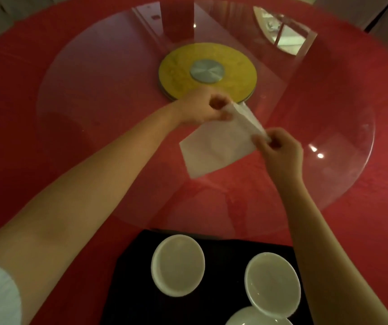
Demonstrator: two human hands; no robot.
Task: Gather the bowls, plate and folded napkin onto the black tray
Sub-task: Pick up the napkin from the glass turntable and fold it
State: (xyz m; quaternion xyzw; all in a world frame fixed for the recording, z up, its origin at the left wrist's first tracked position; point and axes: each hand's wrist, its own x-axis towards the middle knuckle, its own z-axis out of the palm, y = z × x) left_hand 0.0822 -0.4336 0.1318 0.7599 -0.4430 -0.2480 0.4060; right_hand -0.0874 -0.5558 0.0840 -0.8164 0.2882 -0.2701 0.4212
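A white napkin (214, 146) hangs above the glass turntable, held by both hands. My left hand (200, 106) pinches its upper corner and my right hand (279, 148) pinches the other end of the folded top edge. The black tray (221, 277) lies near me at the bottom of the view. On it stand a white bowl (177, 265) at the left and a second white bowl (272, 283) at the right. A third white dish (256, 317), partly cut off by the frame edge, sits below them.
A round glass turntable (118, 102) covers the middle of the red tablecloth (12, 113). Its yellow hub (207, 71) with a metal disc sits just beyond my hands.
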